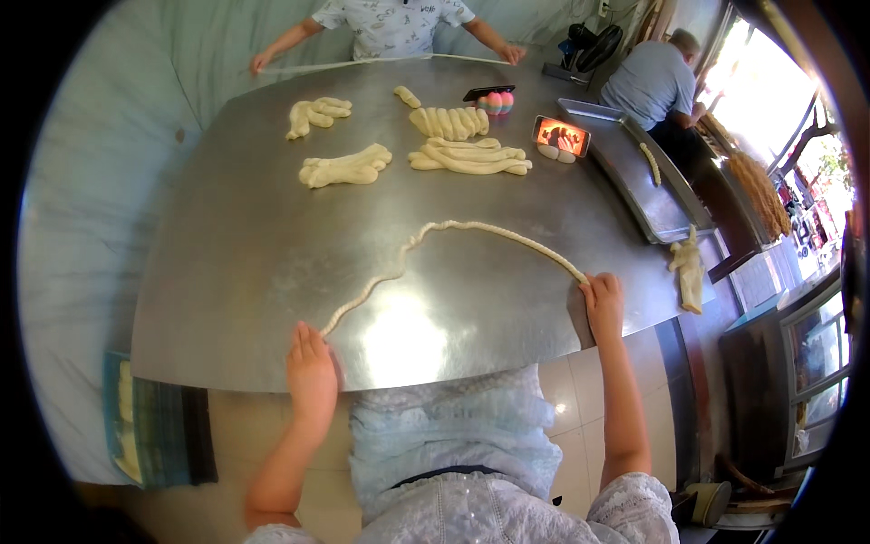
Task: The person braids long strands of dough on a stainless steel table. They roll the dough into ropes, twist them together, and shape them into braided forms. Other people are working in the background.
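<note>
Left hand: fingers flat and together, pressing the near end of a long dough rope at the front edge of the steel bench. Right hand: fingers laid flat on the rope's far end (near the right edge). Rope arcs across the bench between both hands. Beyond: folded dough bundles, a propped phone, a metal tray. Bare steel lies between rope and bundles. Another person stretches dough opposite.
</note>
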